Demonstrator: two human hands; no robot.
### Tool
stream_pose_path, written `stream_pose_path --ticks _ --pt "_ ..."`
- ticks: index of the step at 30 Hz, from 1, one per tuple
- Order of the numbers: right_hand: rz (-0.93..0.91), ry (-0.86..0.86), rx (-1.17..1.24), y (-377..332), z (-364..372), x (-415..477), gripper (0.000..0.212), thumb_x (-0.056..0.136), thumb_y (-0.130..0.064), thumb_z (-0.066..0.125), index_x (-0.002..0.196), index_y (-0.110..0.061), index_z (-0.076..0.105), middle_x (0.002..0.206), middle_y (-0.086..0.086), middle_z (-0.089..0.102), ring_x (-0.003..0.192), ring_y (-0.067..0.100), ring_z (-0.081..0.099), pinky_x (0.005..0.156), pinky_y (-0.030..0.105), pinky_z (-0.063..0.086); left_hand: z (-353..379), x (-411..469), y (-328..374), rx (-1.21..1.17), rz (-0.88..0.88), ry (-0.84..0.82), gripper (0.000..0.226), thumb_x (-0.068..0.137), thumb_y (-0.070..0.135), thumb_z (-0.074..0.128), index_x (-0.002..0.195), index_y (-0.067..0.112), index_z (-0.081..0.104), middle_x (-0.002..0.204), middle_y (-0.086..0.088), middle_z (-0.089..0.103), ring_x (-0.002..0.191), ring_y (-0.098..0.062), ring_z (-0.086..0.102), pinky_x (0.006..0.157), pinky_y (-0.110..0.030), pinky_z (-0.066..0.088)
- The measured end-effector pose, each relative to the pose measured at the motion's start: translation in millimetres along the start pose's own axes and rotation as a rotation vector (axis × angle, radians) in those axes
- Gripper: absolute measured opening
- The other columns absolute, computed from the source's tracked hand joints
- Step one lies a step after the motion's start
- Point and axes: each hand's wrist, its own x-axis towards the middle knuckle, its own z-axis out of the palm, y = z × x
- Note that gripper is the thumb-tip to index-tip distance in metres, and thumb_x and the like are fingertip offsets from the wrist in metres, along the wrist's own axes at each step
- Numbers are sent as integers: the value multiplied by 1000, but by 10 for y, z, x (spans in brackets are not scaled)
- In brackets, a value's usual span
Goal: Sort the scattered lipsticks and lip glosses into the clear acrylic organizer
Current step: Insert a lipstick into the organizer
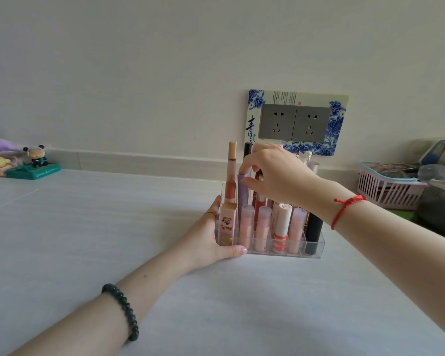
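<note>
My left hand (213, 237) grips the organizer (316, 249) at its left end, centre frame. My right hand (275, 176) pinches the purple tube (242, 194), probably seating it in a rear slot. Next: press it down, release.

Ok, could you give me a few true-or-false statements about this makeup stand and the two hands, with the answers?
1. The left hand grips the left end of the clear organizer. True.
2. The right hand pinches the black tube at the front right. False: its fingers are at the top of the purple glitter tube.
3. Lipsticks lie scattered on the table in front of the organizer. False: none shows there; those in view stand upright in its compartments.
4. A pink basket sits off to the right. True.
</note>
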Motion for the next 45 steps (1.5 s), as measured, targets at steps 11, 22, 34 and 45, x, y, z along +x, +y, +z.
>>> stream_pose_path --ticks 11,22,34,45 --pt "39 -12 228 17 -26 6 9 81 -21 63 83 -14 69 81 -8 67 67 -6 50 90 31 38 0 2 8 4 -26 3 109 65 17 81 146 21 7 138 9 44 126 -5 43 108 -37 36" --pt "91 -3 285 19 -26 -9 14 80 -18 62 92 -20 70 81 -7 67 72 4 58 71 15 40 -4 8 -3 25 -26 4 111 66 18 81 146 20 5 145 9 36 132 -6 36 110 -37 32" --pt "80 -13 241 12 -41 -17 14 82 -20 62 92 -20 71 86 -5 71 75 6 62 81 21 41 -5 9 -2 16 -23 -6 112 64 21 81 146 22 5 142 11 40 129 -5 40 109 -38 35" --pt "55 86 285 -2 -110 -47 14 82 -18 62 92 -19 71 84 -6 69 62 -7 49 60 1 32 -3 18 -26 15 -35 2 111 65 19 81 146 23 5 142 8 40 128 -8 42 108 -38 36"
